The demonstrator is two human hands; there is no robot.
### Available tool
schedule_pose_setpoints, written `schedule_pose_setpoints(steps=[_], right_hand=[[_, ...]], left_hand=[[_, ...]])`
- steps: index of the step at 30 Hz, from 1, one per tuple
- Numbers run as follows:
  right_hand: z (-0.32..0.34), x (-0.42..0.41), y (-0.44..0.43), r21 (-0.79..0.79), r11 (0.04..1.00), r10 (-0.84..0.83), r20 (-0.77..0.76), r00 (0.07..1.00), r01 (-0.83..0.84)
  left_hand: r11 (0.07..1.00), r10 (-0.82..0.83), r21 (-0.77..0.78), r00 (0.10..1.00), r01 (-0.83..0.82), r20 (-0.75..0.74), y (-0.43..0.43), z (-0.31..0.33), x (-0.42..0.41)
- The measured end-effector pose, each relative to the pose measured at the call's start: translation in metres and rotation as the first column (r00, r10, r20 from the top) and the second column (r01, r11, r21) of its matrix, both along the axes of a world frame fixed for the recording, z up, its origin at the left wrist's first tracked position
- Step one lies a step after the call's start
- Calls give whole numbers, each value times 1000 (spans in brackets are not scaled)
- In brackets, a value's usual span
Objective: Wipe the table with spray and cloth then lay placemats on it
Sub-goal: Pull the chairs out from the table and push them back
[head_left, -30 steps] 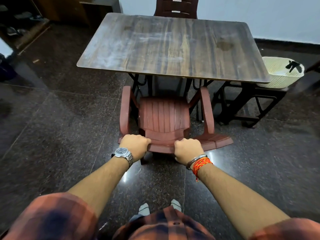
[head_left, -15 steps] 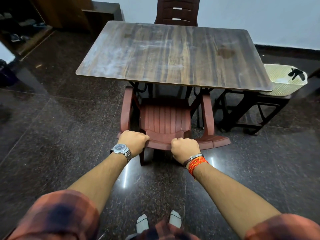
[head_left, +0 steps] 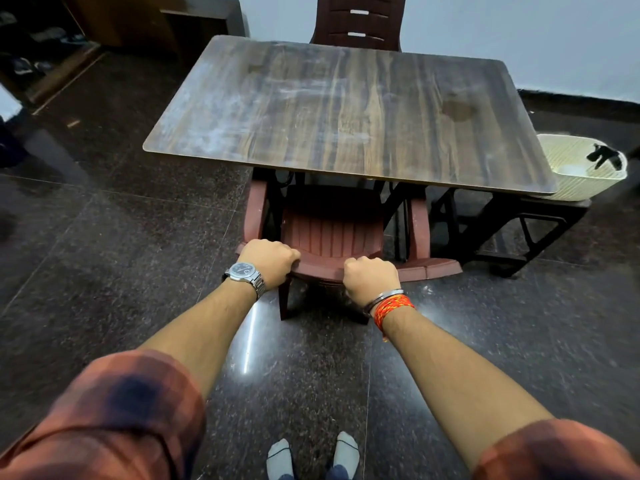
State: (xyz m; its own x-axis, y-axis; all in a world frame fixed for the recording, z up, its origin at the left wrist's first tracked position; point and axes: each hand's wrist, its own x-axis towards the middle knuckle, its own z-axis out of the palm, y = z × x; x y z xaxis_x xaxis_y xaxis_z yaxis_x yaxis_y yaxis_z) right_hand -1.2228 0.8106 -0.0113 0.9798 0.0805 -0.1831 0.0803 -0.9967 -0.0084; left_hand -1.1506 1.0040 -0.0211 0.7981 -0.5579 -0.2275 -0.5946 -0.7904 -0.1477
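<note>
The table [head_left: 346, 112] is rectangular with rounded corners and a thin top in dark, streaky wood grain, standing level on a black frame [head_left: 273, 199] over a dark speckled floor [head_left: 121, 254]. Pale, dusty smears [head_left: 214, 112] cover its left half and centre, and a darker round stain [head_left: 457, 109] sits near the far right. A reddish-brown chair [head_left: 332, 233] is tucked partly under its near edge.
</note>
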Motion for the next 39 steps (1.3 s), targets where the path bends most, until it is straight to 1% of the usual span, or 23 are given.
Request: schedule_pose_setpoints(steps=[6, 13, 23, 26, 29, 30, 32, 34, 35, 37, 39], right_hand=[[0, 23, -5, -16, 1000, 0, 12, 1000, 0], [2, 43, -15, -39, 999, 11, 33, 999, -10], [-4, 39, -12, -32, 999, -28, 41, 999, 30], [-5, 39, -12, -30, 999, -37, 27, 999, 37], [-7, 34, -17, 60, 997, 35, 70, 997, -39], [-8, 31, -21, 114, 991, 59, 110, 992, -71], [-9, 24, -29, 275, 954, 62, 202, 977, -117], [-10, 16, -39, 434, 896, -29, 276, 961, -97], [-10, 13, -44, 480, 876, -107, 302, 947, -55], [-12, 6, -57, 509, 858, -274, 344, 898, 67], [-16, -1, -76, 495, 853, -381, 377, 844, 164]], left_hand=[[1000, -2, -20, 1000, 2, -23, -5, 4, 24], [999, -7, -46, 1000, 7, -4, -13, 3, 44], [1000, -21, -17, 1000, 21, 20, -12, 3, 37], [1000, 12, -23, 1000, -12, 13, -15, 3, 35], [998, 61, -27, 997, -62, -50, -18, 4, 30], [998, 49, -35, 997, -51, -64, -21, 5, 27], [996, -41, -79, 997, 36, -60, -31, 11, 21], [978, -131, -170, 989, 117, -74, -47, 22, 15], [965, -149, -235, 983, 121, -103, -56, 28, 12], [930, -147, -357, 977, 84, -153, -75, 37, 6], [903, -140, -426, 977, 61, -158, -98, 42, 0]])
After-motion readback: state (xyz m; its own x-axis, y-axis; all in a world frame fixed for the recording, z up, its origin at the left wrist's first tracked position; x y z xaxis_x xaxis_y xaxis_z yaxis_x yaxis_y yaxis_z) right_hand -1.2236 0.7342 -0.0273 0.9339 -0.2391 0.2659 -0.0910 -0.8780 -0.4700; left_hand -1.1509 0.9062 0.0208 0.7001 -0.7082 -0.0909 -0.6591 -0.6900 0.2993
